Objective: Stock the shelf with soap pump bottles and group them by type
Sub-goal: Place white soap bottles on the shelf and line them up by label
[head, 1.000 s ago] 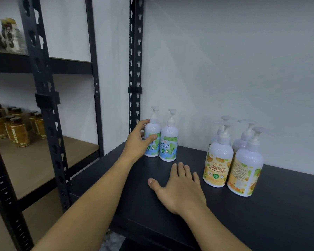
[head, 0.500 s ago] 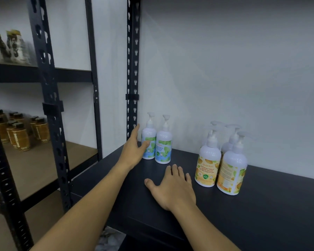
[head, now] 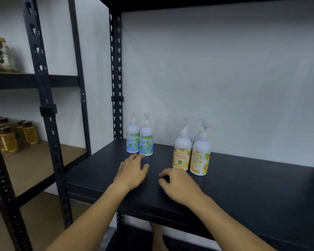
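**Both hands let go and rest on the black shelf**

A moment ago the left hand (head: 132, 171) was wrapped around the green bottle nearest the post. Now it has let go and pulled back. It lies flat on the black shelf (head: 252, 187), just in front of the two green bottles (head: 140, 142), with its grip open and empty. The fingertips are near the bottles, but I cannot tell if they touch.

The right hand (head: 179, 183) was flat with its fingers spread. Now its fingers are curled under a bit. It sits on the shelf to the right of the left hand, and its grip holds nothing.

The bottles have not moved. The two green bottles stand upright side by side, touching, at the back of the shelf next to the black metal post (head: 116, 87). The orange bottles (head: 191, 154) stand upright in a tight bunch well to the right of the green ones. At least three can be seen, with one partly hidden behind.

All the bottles are round and smooth, with white plastic bodies, long pump tops and bright leafy labels. The shelf is flat, dark and dull. The post has rows of little holes.

Left of the post, brown jars (head: 16, 136) with dark lids sit on a light brown wooden shelf (head: 43, 163).
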### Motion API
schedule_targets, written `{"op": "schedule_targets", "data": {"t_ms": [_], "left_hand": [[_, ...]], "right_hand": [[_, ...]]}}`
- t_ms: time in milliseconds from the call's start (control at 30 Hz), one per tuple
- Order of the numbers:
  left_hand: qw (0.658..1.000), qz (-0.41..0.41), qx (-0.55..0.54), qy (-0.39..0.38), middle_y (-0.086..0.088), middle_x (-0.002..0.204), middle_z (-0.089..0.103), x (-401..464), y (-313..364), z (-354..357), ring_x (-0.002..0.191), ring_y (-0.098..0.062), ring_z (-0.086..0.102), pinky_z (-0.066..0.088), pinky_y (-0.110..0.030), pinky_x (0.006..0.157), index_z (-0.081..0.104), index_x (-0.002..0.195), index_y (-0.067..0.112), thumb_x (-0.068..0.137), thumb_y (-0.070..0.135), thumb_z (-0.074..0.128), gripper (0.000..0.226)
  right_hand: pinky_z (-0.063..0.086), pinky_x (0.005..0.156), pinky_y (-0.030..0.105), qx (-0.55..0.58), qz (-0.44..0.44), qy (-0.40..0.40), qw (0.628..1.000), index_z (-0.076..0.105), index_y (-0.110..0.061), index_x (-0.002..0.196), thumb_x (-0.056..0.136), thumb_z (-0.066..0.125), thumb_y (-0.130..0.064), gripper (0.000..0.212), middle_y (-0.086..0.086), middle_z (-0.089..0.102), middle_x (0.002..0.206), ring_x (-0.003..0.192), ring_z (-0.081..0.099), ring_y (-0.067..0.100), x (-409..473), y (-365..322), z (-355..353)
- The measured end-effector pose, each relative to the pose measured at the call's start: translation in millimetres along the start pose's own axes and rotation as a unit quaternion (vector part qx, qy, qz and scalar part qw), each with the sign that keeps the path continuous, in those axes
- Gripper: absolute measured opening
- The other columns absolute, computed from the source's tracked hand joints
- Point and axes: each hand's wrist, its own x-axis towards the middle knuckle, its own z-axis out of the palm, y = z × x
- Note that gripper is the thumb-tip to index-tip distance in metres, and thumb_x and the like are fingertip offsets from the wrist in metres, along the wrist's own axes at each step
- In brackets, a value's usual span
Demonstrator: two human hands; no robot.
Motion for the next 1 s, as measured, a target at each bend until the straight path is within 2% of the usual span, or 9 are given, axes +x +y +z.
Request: {"op": "schedule_targets", "data": {"t_ms": [67, 167, 233, 300, 467, 600, 833, 900, 1000], "left_hand": [[1.0, 0.005, 0.012, -0.012, -0.002, 0.151, 0.038, -1, 14, 4, 0.135, -0.024, 0.037, 0.027, -0.045, 0.116, 0.039, 0.147, 0.021, 0.1, 0.042, 0.044, 0.052], [0.997, 0.0, 0.052, -0.052, -0.003, 0.158, 0.029, -3, 33, 16, 0.145, -0.025, 0.024, 0.014, -0.048, 0.12, 0.033, 0.15, 0.025, 0.099, 0.048, 0.038, 0.056], [0.991, -0.008, 0.102, -0.081, -0.005, 0.162, 0.02, -5, 38, 24, 0.15, -0.025, 0.013, 0.005, -0.049, 0.122, 0.028, 0.153, 0.028, 0.099, 0.054, 0.032, 0.06], [0.987, -0.012, 0.126, -0.094, -0.005, 0.164, 0.014, -4, 37, 25, 0.151, -0.025, 0.008, 0.003, -0.048, 0.122, 0.025, 0.154, 0.031, 0.098, 0.058, 0.028, 0.062], [0.983, -0.01, 0.144, -0.11, -0.003, 0.165, 0.01, -5, 36, 25, 0.152, -0.023, 0.006, 0.003, -0.046, 0.123, 0.02, 0.156, 0.033, 0.098, 0.059, 0.025, 0.063], [0.983, -0.011, 0.147, -0.111, -0.003, 0.165, 0.009, -6, 37, 25, 0.152, -0.023, 0.005, 0.003, -0.046, 0.123, 0.019, 0.156, 0.034, 0.098, 0.059, 0.024, 0.063], [0.981, -0.012, 0.15, -0.119, -0.003, 0.165, 0.009, -7, 37, 24, 0.152, -0.023, 0.004, 0.002, -0.046, 0.123, 0.018, 0.156, 0.035, 0.098, 0.059, 0.024, 0.062], [0.981, -0.012, 0.151, -0.121, -0.003, 0.165, 0.009, -6, 37, 24, 0.152, -0.024, 0.004, 0.002, -0.046, 0.123, 0.018, 0.156, 0.035, 0.098, 0.059, 0.023, 0.062], [0.981, -0.012, 0.15, -0.121, -0.003, 0.165, 0.009, -7, 37, 24, 0.152, -0.024, 0.004, 0.002, -0.046, 0.123, 0.018, 0.156, 0.035, 0.098, 0.059, 0.024, 0.063]], "right_hand": [[0.054, 0.087, 0.033, 0.038, 0.012, 0.036, 0.999, 0.074, -0.029, 0.105, 0.093, 0.056, -0.033, 0.021, -0.015, 0.072, 0.101, 0.094, 0.064, 0.004, -13, 12, -23], [0.053, 0.071, 0.028, 0.096, 0.048, 0.189, 0.976, 0.072, -0.033, 0.091, 0.091, 0.06, -0.028, 0.013, -0.015, 0.07, 0.081, 0.074, 0.063, 0.0, -25, 32, -57], [0.048, 0.06, 0.018, 0.151, 0.057, 0.282, 0.946, 0.068, -0.032, 0.093, 0.091, 0.061, -0.023, 0.012, -0.012, 0.068, 0.081, 0.072, 0.062, -0.001, -28, 43, -75], [0.043, 0.058, 0.013, 0.18, 0.065, 0.33, 0.924, 0.065, -0.028, 0.104, 0.091, 0.063, -0.021, 0.014, -0.01, 0.065, 0.09, 0.075, 0.061, 0.001, -24, 54, -86], [0.04, 0.067, 0.01, 0.196, 0.084, 0.289, 0.933, 0.053, -0.023, 0.129, 0.088, 0.071, -0.023, 0.045, -0.006, 0.057, 0.117, 0.101, 0.058, 0.012, -6, 72, -92], [0.045, 0.073, 0.015, 0.207, 0.062, 0.25, 0.944, 0.046, -0.024, 0.136, 0.086, 0.074, -0.023, 0.057, -0.007, 0.054, 0.123, 0.104, 0.06, 0.013, 2, 78, -81], [0.049, 0.076, 0.016, 0.222, 0.035, 0.246, 0.943, 0.047, -0.031, 0.123, 0.085, 0.072, -0.01, 0.05, -0.011, 0.056, 0.116, 0.102, 0.061, 0.01, 7, 82, -70], [0.048, 0.071, 0.014, 0.222, 0.036, 0.26, 0.939, 0.048, -0.033, 0.12, 0.083, 0.073, -0.012, 0.05, -0.011, 0.057, 0.115, 0.101, 0.063, 0.012, 8, 85, -67], [0.052, 0.075, 0.022, 0.201, 0.046, 0.296, 0.933, 0.049, -0.032, 0.119, 0.078, 0.079, -0.021, 0.052, -0.006, 0.057, 0.116, 0.099, 0.063, 0.014, 12, 88, -62]]}}
